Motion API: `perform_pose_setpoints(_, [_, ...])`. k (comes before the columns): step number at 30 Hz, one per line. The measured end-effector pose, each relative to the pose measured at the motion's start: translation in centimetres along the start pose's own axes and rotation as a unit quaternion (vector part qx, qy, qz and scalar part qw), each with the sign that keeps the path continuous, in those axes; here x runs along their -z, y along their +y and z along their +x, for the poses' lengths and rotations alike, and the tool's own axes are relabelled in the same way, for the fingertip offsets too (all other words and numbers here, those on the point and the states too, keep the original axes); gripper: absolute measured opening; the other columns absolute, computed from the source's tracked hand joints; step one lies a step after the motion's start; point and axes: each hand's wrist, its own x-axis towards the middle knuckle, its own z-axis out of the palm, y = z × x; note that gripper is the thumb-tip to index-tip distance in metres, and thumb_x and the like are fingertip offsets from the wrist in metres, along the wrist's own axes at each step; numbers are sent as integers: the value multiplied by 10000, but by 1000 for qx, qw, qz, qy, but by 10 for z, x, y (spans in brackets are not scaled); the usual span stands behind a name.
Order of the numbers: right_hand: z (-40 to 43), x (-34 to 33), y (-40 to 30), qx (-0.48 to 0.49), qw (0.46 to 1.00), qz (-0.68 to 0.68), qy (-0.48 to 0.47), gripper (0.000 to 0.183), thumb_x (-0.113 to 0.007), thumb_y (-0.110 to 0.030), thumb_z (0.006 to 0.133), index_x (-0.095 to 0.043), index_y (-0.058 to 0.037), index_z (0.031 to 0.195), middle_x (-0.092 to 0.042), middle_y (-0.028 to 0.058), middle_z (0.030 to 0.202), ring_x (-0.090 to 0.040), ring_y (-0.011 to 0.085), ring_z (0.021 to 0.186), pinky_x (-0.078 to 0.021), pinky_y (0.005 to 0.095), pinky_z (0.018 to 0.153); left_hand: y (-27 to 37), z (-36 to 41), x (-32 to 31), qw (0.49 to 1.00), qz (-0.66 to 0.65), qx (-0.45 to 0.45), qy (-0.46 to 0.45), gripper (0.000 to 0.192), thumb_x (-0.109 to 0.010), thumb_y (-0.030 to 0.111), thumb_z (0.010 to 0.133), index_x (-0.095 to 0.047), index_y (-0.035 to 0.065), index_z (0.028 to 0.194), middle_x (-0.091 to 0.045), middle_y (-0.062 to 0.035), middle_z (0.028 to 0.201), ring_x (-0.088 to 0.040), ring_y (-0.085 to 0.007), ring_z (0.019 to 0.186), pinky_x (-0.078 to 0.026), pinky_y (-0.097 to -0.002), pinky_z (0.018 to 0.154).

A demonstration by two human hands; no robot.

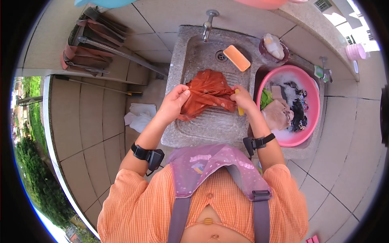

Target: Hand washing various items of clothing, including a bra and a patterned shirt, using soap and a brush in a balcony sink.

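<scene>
A wet rust-orange garment (209, 89) with pale spots lies bunched over the ribbed washboard floor of a stone laundry sink (212, 130). My left hand (176, 101) pinches its left edge between thumb and fingers. At the garment's right side, my right hand (244, 97) holds a yellow oblong piece (240, 110), mostly covered by the fingers, so its kind is unclear. The right fingers also meet the cloth there. Beyond the garment, an orange oblong block or case (237, 58) rests in the basin beside the metal drain (221, 56).
A metal tap (207, 29) overhangs the basin's far side. To the right, a pink tub (316, 118) holds soapy water and clothes; a dark red bowl (263, 50) with a white bag stands behind it. Left are a mop (121, 50), its handle reaching the sink, and white cloths (141, 115).
</scene>
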Motion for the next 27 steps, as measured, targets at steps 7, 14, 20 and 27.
perform_pose_setpoints(7, [-30,76,-44,49,894,442,44,451,-697,-61,828,-558,-40,1256,-635,63,890,-550,124,591,-459,306,531,38,43,4,979,28,-176,96,275,-654,144,1012,-593,42,1260,-668,-93,1132,-651,-196,1011,-530,-334,917])
perform_pose_setpoints(14, [20,54,-41,113,947,147,261,492,-764,-220,894,-574,4,1288,-657,121,1050,-650,174,825,-539,326,644,-61,62,-61,864,451,-221,-33,359,-758,231,904,-693,85,1226,-673,-170,1220,-645,-383,1120,-535,-448,950])
perform_pose_setpoints(20, [-7,-85,-25,393,828,-379,125,534,-749,-470,865,-630,-229,1327,-589,120,1359,-548,351,1276,-396,562,1071,-75,21,-66,885,374,-205,-184,205,-721,248,934,-718,49,984,-710,-177,901,-688,-397,891,-548,-488,767])
perform_pose_setpoints(27, [24,-46,-58,259,915,-204,232,592,-672,-74,838,-515,-131,1406,-577,208,1255,-634,426,1109,-542,509,909,-21,15,-30,906,392,-89,-133,272,-753,267,906,-724,47,1062,-719,-171,1017,-699,-377,916,-540,-464,809])
